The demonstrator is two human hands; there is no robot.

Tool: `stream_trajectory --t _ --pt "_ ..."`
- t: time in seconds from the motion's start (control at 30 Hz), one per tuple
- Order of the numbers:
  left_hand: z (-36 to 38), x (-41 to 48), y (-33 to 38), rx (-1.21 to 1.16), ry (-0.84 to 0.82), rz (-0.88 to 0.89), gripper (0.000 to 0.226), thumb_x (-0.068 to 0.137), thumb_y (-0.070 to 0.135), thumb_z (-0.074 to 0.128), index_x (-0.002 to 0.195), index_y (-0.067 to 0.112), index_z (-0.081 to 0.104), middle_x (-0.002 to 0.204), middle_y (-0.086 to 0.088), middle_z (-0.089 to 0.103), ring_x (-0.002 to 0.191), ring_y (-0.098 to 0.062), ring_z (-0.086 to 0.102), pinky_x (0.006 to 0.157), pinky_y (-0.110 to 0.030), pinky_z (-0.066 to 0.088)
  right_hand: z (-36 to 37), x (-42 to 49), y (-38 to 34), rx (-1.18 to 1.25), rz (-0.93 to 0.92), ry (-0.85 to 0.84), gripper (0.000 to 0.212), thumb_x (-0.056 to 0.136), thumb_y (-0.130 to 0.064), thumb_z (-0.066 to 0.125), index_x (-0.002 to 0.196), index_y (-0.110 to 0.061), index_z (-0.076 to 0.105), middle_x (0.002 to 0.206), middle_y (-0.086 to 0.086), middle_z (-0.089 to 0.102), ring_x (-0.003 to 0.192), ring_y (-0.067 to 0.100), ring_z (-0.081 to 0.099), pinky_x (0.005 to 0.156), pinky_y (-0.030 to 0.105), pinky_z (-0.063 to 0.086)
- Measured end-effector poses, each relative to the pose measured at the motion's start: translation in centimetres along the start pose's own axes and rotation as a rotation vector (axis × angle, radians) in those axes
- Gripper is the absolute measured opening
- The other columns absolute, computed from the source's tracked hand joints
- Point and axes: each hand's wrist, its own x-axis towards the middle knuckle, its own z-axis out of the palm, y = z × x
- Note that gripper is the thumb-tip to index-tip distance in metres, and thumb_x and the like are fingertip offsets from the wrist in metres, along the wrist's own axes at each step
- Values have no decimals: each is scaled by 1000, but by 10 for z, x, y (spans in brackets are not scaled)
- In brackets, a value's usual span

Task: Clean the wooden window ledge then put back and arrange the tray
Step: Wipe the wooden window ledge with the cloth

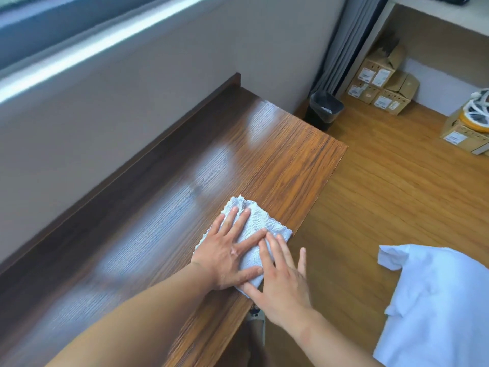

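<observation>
1. Both the left hand (227,251) and right hand (281,283) lie flat with fingers spread, gripping nothing, just pressing the grey cloth (260,223) down, probably for even wiping pressure.
2. Cloth sits near the wooden ledge (172,207) front edge.
3. The tray isn't in view, presumably set aside.

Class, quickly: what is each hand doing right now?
Left hand: open, pressing flat on the cloth.
Right hand: open, fingers flat on the same cloth.

A pale grey-blue cloth (254,229) lies on the brown wood-grained ledge (277,154), beside a black bin (324,109).
</observation>
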Motion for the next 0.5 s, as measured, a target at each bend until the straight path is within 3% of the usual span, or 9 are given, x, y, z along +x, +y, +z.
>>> stream_trajectory --t 0.13,0.27,0.5 --pt "20 -76 0 -40 15 -52 82 86 88 19 156 52 -5 167 -5 -24 151 -29 -29 124 -53 -9 22 -49 -42 -31 -57 -17 101 81 -85 38 156 -18 36 167 0 25 155 20 16 117 67 19" --pt "42 -148 3 -96 79 -85 80 87 85 27 157 51 8 169 -7 -13 154 -30 -19 123 -53 -3 36 -99 -82 -63 -115 -18 100 79 -84 44 150 -14 47 160 5 38 150 24 32 114 67 23" --pt "72 -271 1 -109 101 -138 78 88 80 32 157 50 11 170 -8 -7 155 -33 -15 122 -53 -4 72 -173 -156 -105 -251 -58 99 67 -75 61 134 -2 61 145 20 54 134 38 51 111 64 27"
